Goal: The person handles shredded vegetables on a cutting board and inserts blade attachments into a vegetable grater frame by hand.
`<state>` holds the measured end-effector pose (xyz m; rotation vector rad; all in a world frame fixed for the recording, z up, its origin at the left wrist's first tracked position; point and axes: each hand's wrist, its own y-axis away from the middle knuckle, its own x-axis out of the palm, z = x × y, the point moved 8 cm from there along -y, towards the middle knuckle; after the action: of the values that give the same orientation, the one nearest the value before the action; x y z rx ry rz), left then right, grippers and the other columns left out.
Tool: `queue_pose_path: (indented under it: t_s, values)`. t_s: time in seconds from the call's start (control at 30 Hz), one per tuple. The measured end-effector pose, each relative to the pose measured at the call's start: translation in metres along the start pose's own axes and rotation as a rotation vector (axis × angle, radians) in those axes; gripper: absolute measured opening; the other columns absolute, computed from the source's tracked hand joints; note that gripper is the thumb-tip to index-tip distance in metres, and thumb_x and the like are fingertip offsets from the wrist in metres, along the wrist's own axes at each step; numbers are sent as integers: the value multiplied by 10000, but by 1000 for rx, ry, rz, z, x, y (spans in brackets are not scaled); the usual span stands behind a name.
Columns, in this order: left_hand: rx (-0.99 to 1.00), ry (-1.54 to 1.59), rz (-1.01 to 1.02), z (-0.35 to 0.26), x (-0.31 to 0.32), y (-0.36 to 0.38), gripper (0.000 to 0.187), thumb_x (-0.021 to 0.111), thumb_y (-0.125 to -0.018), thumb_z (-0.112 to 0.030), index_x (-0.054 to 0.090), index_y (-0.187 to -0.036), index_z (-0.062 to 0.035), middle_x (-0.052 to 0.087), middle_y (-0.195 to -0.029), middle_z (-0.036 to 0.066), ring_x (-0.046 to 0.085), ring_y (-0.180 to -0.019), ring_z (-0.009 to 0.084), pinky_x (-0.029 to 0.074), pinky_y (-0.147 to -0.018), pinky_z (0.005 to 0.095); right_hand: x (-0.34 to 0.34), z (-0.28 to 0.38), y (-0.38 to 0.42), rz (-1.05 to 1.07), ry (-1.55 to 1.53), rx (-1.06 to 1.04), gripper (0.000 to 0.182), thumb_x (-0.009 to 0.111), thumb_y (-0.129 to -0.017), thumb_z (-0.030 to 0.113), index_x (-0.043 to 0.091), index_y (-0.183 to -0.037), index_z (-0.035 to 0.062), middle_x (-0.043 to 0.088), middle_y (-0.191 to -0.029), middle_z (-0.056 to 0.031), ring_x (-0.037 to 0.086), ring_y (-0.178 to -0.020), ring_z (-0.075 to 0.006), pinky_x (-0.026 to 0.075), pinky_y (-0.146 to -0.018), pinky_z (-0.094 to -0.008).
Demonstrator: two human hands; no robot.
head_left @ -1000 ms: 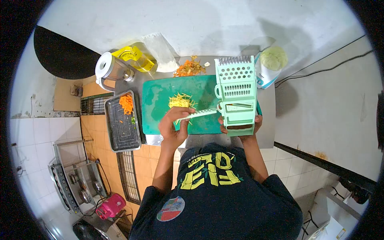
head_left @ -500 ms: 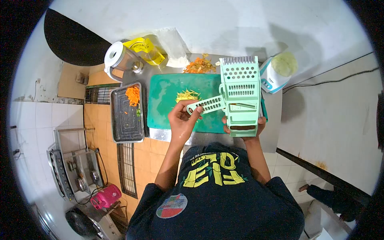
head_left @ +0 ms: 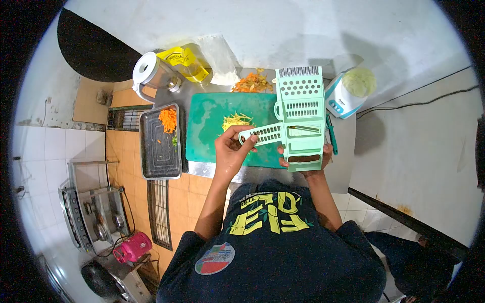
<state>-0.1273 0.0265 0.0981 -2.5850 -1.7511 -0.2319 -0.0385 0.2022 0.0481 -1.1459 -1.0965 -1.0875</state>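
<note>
My left hand (head_left: pixel 231 151) pinches the ring end of a narrow, pale green slotted grater insert (head_left: pixel 268 134). The insert's far end meets the left side of a pale green multi-blade grater (head_left: pixel 301 91). That grater has round holes, slots and a toothed metal edge at the top, with an opening low down. Wrapped around its lower end from both sides is my right hand (head_left: pixel 326 156), partly hidden behind it. Below the grater lies a green cutting board (head_left: pixel 204 118). Thin yellow-green vegetable strips (head_left: pixel 236 120) are heaped on the board, just beyond my left fingers.
A metal tray (head_left: pixel 160 156) at left holds shredded carrot (head_left: pixel 167 120). Behind the board are peelings (head_left: pixel 252 82), a blender jug (head_left: pixel 146 70) and a yellow pouch (head_left: pixel 184 63). At right are a green-handled tool (head_left: pixel 331 134) and a white appliance (head_left: pixel 343 98). A person in dark clothes (head_left: pixel 411 260) stands lower right.
The grater has shifted slightly left and tilted, showing more of the green-handled tool beside it. Both hands keep their hold. The person at lower right has come closer.
</note>
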Motion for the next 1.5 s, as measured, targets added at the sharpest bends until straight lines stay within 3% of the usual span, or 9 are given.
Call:
queue_pose_path:
  t_s: [0.53, 0.73, 0.83, 0.93, 1.03, 1.07, 1.2, 1.37, 1.5]
  values:
    - [-56, -2, 40, 6, 3, 1, 232, 718, -950, 2, 678, -1166, 75, 750, -1019, 133, 710, -878, 138, 610, -672, 274, -14, -2, 5, -103, -17, -21, 1039, 684, -687, 440, 341, -1587, 49, 494, -1483, -269, 615, -1083, -526, 515, -704, -597]
    - [-91, -11, 40, 3, 5, -1, 220, 729, -949, -11, 690, -1152, 65, 753, -983, 100, 713, -857, 134, 599, -682, 265, -7, -5, 2, -38, 59, 49, 1050, 664, -699, 446, 313, -1591, 18, 477, -1480, -312, 611, -1130, -534, 584, -792, -608]
    - [-88, -44, 105, 16, 7, -3, 314, 692, -956, 31, 628, -1263, 46, 703, -1167, 132, 680, -1012, 141, 586, -749, 291, -4, -16, 1, -81, 61, 81, 1053, 663, -697, 437, 308, -1589, 5, 477, -1474, -320, 613, -1145, -528, 598, -860, -609]
    - [161, -93, 21, 4, 21, -1, 489, 640, -1010, -111, 469, -1454, 3, 543, -1411, 169, 586, -1199, 177, 548, -872, 306, -5, -16, 2, -115, 228, 100, 1018, 620, -723, 478, 330, -1590, 32, 477, -1486, -290, 589, -1176, -503, 567, -827, -579]
    - [-48, 241, 38, 31, 32, -5, 691, 568, -1031, -321, 260, -1583, -42, 360, -1559, 176, 465, -1348, 240, 482, -1011, 363, -21, -20, 4, -145, 335, 118, 992, 599, -739, 488, 349, -1583, 30, 499, -1474, -284, 583, -1198, -506, 555, -861, -594]
    - [-154, 202, 46, 40, 35, 1, 751, 522, -1033, -464, 207, -1623, -122, 384, -1564, 170, 492, -1344, 286, 530, -936, 395, -30, -23, 9, -172, 366, 124, 988, 599, -742, 484, 349, -1582, 27, 508, -1466, -283, 587, -1196, -503, 554, -865, -603]
    - [-31, 90, 25, 32, 44, 1, 930, 569, -982, -455, 34, -1654, -99, 316, -1569, 231, 399, -1387, 310, 441, -995, 341, -25, -23, 12, -187, 375, 113, 947, 607, -755, 475, 388, -1559, 27, 543, -1445, -251, 613, -1166, -465, 540, -884, -635]
    - [-3, 79, 160, 12, 57, -3, 887, 585, -990, -353, 51, -1647, -91, 337, -1555, 247, 407, -1386, 313, 400, -1087, 386, -13, -18, 10, -140, 342, 83, 963, 654, -730, 476, 408, -1550, 36, 544, -1447, -241, 622, -1159, -446, 533, -860, -596]
    - [78, 92, 156, 3, 54, -14, 812, 609, -995, -253, 140, -1631, -66, 336, -1587, 241, 391, -1436, 338, 396, -1116, 437, -21, -11, 12, -117, 398, 106, 1115, 673, -698, 508, 276, -1598, -16, 451, -1531, -279, 563, -1299, -457, 531, -1026, -527]
